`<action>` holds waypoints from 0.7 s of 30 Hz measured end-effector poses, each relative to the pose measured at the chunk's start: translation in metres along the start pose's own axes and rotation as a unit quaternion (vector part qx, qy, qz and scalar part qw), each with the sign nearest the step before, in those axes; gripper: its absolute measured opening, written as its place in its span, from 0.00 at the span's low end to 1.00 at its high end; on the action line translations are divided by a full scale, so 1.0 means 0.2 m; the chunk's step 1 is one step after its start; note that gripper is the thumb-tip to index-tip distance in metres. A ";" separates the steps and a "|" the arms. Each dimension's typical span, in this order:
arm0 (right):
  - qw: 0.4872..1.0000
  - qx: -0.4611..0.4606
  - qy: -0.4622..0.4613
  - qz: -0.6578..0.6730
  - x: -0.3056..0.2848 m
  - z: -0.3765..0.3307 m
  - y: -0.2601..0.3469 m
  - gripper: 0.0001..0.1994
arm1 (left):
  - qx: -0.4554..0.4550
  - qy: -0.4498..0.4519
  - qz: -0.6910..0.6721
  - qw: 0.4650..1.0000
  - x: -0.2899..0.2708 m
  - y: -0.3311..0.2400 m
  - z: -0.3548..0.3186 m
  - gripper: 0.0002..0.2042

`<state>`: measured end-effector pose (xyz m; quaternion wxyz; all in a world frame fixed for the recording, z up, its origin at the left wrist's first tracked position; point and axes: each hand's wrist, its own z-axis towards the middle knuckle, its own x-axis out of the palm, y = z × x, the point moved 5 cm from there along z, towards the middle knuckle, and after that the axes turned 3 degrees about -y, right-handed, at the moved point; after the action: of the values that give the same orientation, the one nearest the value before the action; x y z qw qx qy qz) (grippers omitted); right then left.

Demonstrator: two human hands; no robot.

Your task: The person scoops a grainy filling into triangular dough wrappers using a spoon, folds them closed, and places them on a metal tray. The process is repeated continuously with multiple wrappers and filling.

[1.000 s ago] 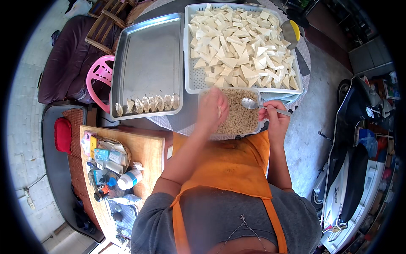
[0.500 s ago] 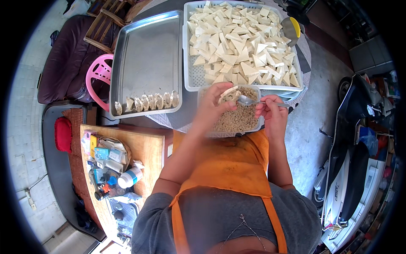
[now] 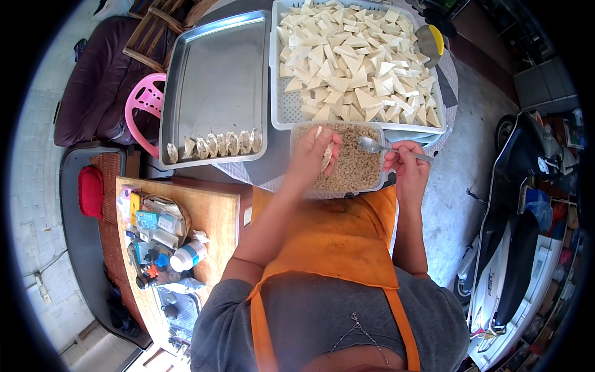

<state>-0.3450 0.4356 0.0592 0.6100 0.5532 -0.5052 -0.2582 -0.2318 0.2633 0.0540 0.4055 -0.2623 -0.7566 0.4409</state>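
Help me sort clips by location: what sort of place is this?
Probably a home garage or similar room doubling as a food workspace: a scooter at right, a red cushion at left, and a white tray of pale triangular pieces.

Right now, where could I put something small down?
Bare: the metal tray above its row of small pieces, and the wooden table from the basket to its right edge. Crowded: the white tray, heaped with pale triangles, and the tub, with the left hand over it.
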 end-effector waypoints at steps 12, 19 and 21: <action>0.999 0.006 0.004 -0.032 0.03 -0.02 -0.01 0.07 | -0.011 -0.004 -0.080 0.997 0.02 -0.05 -0.02 0.17; 0.999 0.002 0.016 -0.039 0.04 -0.03 -0.01 0.07 | -0.023 -0.008 -0.156 0.987 0.03 -0.02 -0.02 0.16; 0.999 0.001 0.015 -0.038 0.03 -0.03 -0.01 0.07 | -0.014 0.007 -0.091 0.996 0.02 0.01 -0.01 0.18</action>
<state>-0.3365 0.4318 0.0613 0.6064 0.5763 -0.4752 -0.2726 -0.2316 0.2676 0.0543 0.4456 -0.2008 -0.7806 0.3895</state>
